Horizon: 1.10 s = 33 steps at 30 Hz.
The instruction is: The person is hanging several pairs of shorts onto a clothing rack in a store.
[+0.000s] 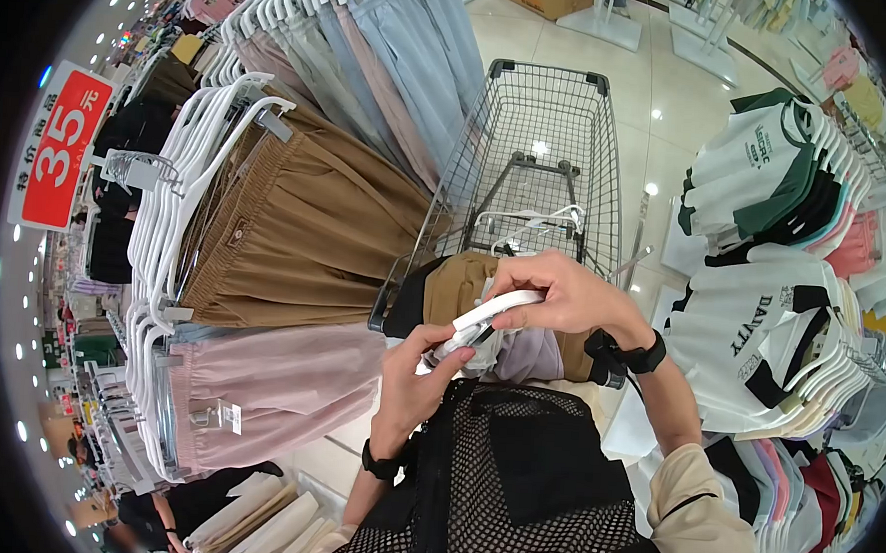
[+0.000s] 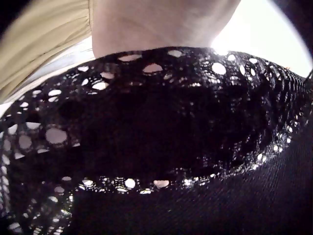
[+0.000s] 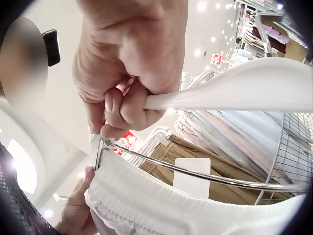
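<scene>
My right hand [image 1: 562,295] has its fingers curled round a white clip hanger [image 3: 234,88], one end of which shows in the head view in front of my chest. A metal rod [image 3: 205,179] with a clip [image 3: 96,152] at its end runs below the hanger, and the right fingertips are right at that clip. White elastic-waist clothing [image 3: 132,188] hangs from the clip. My left hand [image 1: 412,380] pinches the clothing's edge close by the clip, its thumb tip just below it. The left wrist view shows mostly black mesh vest [image 2: 146,127], hiding the left fingers.
A wire shopping cart [image 1: 614,165] stands ahead, with folded clothes and a white hanger [image 1: 536,219] in it. Racks of brown shorts [image 1: 316,210] and pink trousers [image 1: 276,398] are at the left. Shirts [image 1: 752,313] hang at the right. Another person's arm [image 1: 165,517] shows lower left.
</scene>
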{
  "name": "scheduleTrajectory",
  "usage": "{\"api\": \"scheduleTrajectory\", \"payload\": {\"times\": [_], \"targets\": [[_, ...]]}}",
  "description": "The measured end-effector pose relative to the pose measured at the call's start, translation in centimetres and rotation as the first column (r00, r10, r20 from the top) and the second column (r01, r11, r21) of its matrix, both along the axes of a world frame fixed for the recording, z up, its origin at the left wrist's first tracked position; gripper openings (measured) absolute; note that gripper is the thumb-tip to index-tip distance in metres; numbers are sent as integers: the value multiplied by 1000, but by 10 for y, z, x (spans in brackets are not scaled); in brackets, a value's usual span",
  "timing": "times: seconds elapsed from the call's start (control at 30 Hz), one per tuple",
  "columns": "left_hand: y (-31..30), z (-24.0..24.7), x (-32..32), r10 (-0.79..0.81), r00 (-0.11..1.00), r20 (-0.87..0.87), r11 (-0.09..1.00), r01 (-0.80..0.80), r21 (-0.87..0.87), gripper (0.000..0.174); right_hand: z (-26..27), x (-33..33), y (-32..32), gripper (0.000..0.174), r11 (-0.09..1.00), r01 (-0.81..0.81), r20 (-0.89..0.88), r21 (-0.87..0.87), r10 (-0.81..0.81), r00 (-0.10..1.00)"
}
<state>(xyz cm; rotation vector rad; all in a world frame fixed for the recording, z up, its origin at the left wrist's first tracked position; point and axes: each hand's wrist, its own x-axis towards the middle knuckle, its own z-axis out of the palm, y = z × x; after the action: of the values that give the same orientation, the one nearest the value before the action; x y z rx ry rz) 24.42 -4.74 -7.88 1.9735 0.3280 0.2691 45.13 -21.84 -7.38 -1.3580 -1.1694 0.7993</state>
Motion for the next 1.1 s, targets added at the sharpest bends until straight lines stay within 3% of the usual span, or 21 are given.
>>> {"api": "scheduleTrajectory", "payload": {"times": [0.13, 0.33, 0.8, 1.0, 1.1], "targets": [[-7, 0, -2, 74, 994, 84, 995, -68, -67, 27, -1, 0, 0, 24, 1000, -10, -46, -13, 9, 999], [-5, -5, -2, 45, 985, 167, 997, -34, -65, 24, 2, 1, 0, 26, 999, -32, -14, 9, 32, 999], [-2, -10, -8, 18, 980, 201, 965, 35, -259, 25, 8, 0, -1, 27, 995, -98, -56, 2, 98, 994], [2, 0, -3, 16, 998, 66, 965, 2, -264, 27, 7, -2, 2, 26, 998, -62, -80, -27, 60, 995], [1, 7, 4, -7, 999, -33, 968, -2, -252, 31, 16, -1, 6, 23, 989, -117, -2, -85, 117, 993]]}}
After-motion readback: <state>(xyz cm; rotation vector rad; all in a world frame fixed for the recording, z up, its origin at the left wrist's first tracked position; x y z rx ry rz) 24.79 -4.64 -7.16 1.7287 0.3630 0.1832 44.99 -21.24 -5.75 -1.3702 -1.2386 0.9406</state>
